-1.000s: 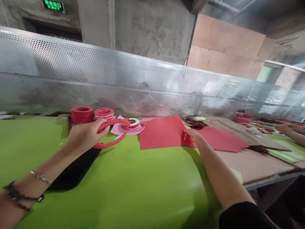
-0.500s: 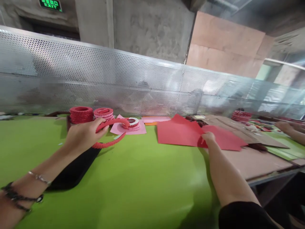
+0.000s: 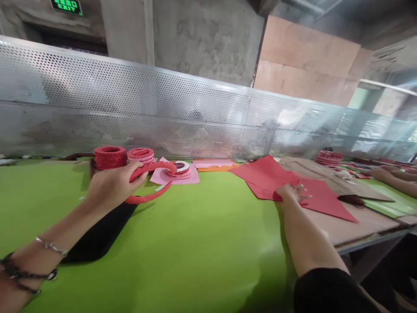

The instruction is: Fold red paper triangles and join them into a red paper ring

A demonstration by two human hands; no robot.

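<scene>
Ring (image 3: 148, 198) sits clasped at ten o'clock in the left hand (image 3: 112, 184), probably light, springy; right hand (image 3: 289, 193) splays open on paper (image 3: 269, 171), likely flimsy, best pinched at nine o'clock.

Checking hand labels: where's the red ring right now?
Head view, left of centre: the red ring is in the left hand, with the white-topped ring stack on pink paper just to its right.
</scene>
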